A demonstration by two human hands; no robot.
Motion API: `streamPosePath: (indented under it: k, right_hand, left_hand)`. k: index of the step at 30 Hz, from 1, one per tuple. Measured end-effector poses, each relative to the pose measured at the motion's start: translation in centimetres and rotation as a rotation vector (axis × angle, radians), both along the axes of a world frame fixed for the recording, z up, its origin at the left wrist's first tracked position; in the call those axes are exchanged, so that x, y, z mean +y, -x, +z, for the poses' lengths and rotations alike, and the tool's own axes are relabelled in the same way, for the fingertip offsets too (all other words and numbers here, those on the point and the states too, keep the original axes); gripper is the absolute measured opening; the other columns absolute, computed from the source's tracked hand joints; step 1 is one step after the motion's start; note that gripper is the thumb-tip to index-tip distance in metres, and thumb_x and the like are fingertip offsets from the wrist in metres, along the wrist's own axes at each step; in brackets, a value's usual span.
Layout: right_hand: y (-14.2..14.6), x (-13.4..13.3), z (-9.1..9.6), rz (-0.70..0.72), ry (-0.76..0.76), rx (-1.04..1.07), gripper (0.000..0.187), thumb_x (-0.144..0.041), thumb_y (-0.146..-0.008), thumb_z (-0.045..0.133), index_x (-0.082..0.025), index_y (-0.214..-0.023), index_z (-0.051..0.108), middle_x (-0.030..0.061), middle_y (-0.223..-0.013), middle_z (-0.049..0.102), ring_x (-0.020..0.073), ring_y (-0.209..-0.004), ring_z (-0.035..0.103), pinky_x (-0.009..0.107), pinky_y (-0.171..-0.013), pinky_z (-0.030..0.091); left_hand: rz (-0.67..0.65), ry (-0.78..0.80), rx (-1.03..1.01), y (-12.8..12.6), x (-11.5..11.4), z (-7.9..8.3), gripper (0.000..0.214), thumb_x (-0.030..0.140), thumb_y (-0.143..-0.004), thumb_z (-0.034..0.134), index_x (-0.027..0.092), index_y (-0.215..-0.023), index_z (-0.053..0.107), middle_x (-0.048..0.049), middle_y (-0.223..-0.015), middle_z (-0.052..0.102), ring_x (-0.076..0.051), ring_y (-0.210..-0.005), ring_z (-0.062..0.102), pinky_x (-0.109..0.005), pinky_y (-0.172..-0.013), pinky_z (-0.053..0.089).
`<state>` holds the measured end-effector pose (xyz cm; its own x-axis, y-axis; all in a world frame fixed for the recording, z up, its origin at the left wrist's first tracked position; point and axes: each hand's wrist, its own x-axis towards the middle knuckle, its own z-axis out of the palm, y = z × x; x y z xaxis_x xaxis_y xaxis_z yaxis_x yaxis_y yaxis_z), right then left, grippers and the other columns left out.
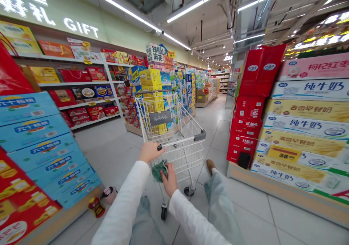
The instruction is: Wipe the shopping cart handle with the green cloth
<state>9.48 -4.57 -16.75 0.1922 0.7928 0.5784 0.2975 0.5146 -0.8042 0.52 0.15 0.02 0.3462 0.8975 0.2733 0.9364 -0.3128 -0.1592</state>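
A white wire shopping cart (pixel 188 148) stands in front of me, with grey plastic at its corner. My left hand (pixel 149 152) is closed over the near left corner of the cart's top rim, beside a dark grey corner piece. Lower down, my right hand (pixel 170 179) grips a crumpled green cloth (pixel 158 171) against the near left side of the cart. Part of the cloth is hidden by my right fingers. A grey sign plate (pixel 160 118) hangs inside the cart at the far end.
Stacked blue cartons (pixel 49 143) flank me on the left, with a small bottle (pixel 96 207) and a pink item (pixel 109 195) on the floor nearby. Milk cartons (pixel 305 128) and red boxes (pixel 247 128) stand on the right, with a black phone-like object (pixel 244 160). Tiled aisle (pixel 218 114) runs ahead.
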Motion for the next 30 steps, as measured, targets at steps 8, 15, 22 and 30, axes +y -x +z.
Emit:
streamPosePath:
  k: [8,15,22,30]
  right_hand:
    - [-15.6,3.4,9.6,-0.601,-0.128,-0.393,0.039,-0.023,-0.087,0.039,-0.014,-0.124,0.045,0.0166,-0.126,0.046,0.0254,-0.115,0.042,0.040,-0.095,0.036]
    - [-23.3,6.8,16.8,-0.457,0.275,-1.087,0.034,-0.027,-0.086,0.042,-0.024,-0.116,0.059,0.0065,-0.114,0.063,0.0228,-0.095,0.053,0.031,-0.078,0.041]
    - [-23.3,7.9,19.2,-0.234,0.290,-1.348,0.030,-0.025,-0.080,0.048,-0.025,-0.100,0.070,0.0061,-0.102,0.069,0.0226,-0.099,0.056,0.029,-0.082,0.040]
    - [-21.4,7.8,20.4,-0.222,0.425,-1.322,0.029,-0.026,-0.074,0.052,-0.019,-0.092,0.073,0.0126,-0.096,0.070,0.0235,-0.090,0.063,0.028,-0.073,0.044]
  left_hand:
    - [0.004,-0.006,0.012,0.6,0.7,-0.4,0.068,0.059,-0.088,0.018,0.017,-0.076,0.071,-0.0146,-0.076,0.069,-0.026,-0.079,0.065,-0.032,-0.068,0.042]
    - [-0.023,0.032,0.004,0.1,0.6,0.0,0.071,0.057,-0.090,0.014,0.017,-0.076,0.070,-0.0140,-0.078,0.069,-0.024,-0.080,0.064,-0.031,-0.070,0.042]
    - [-0.048,0.024,-0.020,0.7,-0.7,0.0,0.073,0.057,-0.090,0.011,0.018,-0.072,0.069,-0.0135,-0.073,0.068,-0.023,-0.076,0.064,-0.031,-0.069,0.042]
    - [-0.017,0.042,-0.007,1.6,-1.4,0.2,0.065,0.051,-0.091,0.016,0.017,-0.075,0.069,-0.0134,-0.076,0.068,-0.023,-0.077,0.064,-0.031,-0.069,0.041]
